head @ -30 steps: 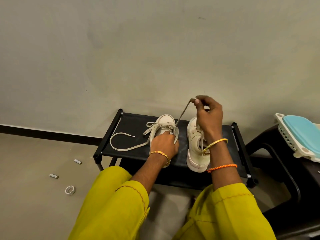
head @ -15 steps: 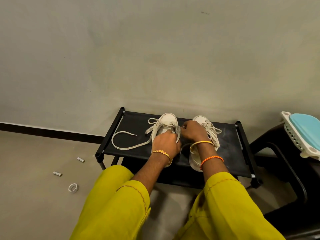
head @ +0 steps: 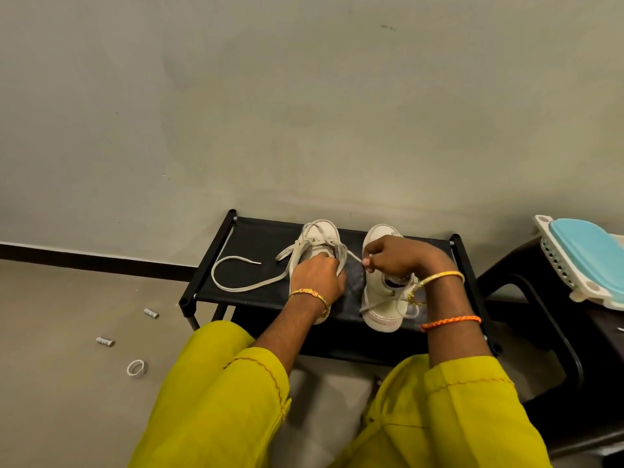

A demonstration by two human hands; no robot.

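Note:
Two cream sneakers stand side by side on a low black rack (head: 256,238) against the wall. My left hand (head: 317,278) grips the left sneaker (head: 320,236) at its lacing, covering most of the shoe. A long cream lace (head: 236,287) trails from that shoe in a loop across the rack's left half. My right hand (head: 398,256) hovers over the right sneaker (head: 381,298) and pinches the other end of the left shoe's lace between thumb and fingers, the short stretch running taut toward the left shoe. The right sneaker's own loose laces hang by my right wrist.
The rack stands on a beige floor at a grey wall. Two small cylinders (head: 151,313) (head: 105,341) and a white tape ring (head: 136,368) lie on the floor to the left. A dark stool (head: 540,298) at the right carries a white and blue plastic tray (head: 587,255).
My right hand, which held the lace pulled high above the shoes, has come down low between the two sneakers and now pinches the lace close to the left shoe. My left hand stays on the left sneaker.

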